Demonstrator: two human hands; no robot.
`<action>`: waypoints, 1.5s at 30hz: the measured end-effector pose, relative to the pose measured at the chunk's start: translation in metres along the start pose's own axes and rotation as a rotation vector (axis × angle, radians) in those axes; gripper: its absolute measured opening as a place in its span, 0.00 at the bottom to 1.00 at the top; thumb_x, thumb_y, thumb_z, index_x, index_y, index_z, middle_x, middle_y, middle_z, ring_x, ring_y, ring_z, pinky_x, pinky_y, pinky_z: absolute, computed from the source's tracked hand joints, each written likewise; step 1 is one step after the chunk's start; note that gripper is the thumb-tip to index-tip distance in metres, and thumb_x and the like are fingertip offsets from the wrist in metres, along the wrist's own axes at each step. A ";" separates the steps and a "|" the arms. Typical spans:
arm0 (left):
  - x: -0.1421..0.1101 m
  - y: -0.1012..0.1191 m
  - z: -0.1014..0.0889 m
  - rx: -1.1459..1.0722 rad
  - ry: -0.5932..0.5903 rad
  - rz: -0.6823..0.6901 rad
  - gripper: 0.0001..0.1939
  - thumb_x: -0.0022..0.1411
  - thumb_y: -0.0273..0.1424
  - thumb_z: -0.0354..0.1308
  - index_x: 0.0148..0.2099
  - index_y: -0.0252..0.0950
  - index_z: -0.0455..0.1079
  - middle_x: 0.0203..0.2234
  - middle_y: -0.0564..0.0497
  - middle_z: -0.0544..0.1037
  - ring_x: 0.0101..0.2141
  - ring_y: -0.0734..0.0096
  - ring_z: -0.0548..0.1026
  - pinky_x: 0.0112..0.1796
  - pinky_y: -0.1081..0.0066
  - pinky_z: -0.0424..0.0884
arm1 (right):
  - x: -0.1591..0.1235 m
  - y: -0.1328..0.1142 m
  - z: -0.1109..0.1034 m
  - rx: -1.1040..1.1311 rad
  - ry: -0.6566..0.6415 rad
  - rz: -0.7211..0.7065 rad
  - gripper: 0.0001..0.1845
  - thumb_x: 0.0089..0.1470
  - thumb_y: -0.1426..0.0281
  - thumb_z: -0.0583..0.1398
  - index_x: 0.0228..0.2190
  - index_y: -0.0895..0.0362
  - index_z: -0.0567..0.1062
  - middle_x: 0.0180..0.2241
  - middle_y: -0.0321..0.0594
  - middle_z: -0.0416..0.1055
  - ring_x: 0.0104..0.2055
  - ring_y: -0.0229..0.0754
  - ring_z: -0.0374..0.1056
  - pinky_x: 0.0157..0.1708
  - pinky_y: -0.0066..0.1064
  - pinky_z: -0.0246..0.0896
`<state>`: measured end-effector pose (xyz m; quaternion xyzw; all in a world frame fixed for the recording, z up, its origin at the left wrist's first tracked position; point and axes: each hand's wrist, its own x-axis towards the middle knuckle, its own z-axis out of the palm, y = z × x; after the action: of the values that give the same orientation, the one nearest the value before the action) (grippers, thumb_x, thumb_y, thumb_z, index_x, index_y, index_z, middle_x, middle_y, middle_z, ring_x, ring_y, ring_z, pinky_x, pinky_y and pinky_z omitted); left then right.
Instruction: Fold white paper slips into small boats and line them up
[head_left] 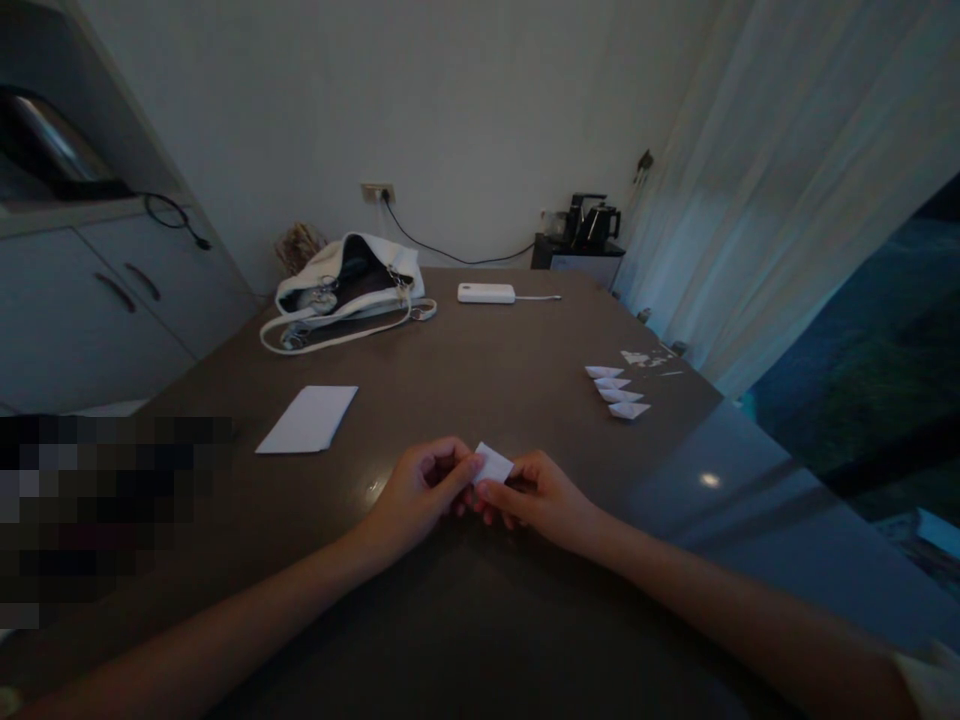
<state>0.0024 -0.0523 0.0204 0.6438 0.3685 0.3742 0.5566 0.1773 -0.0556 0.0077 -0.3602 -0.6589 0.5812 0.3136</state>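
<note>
My left hand (pixel 420 490) and my right hand (pixel 540 497) meet over the near middle of the dark table (pixel 480 370). Both pinch a small folded piece of white paper (pixel 493 463) between thumb and fingers, left hand on its left edge, right hand on its lower right. The paper is held just above the tabletop. Both forearms rest along the table toward me.
A white paper sheet (pixel 309 418) lies to the left. Several small folded paper shapes (pixel 619 390) and scraps (pixel 645 357) lie at the right. A white handbag (pixel 345 290) and a white power bank (pixel 486 292) with cable sit farther back. A kettle (pixel 592 222) stands beyond the table.
</note>
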 end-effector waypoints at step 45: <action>-0.005 -0.007 -0.016 0.960 -0.167 0.604 0.08 0.63 0.26 0.50 0.35 0.34 0.70 0.27 0.49 0.75 0.29 0.71 0.72 0.29 0.75 0.65 | -0.013 -0.016 -0.024 -0.894 0.004 -0.571 0.08 0.59 0.69 0.56 0.33 0.60 0.74 0.30 0.43 0.73 0.34 0.40 0.68 0.34 0.29 0.61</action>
<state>-0.0147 -0.0484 0.0151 0.9285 0.2517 0.2549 0.0974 0.2020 -0.0545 0.0271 -0.2660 -0.9136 0.1342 0.2767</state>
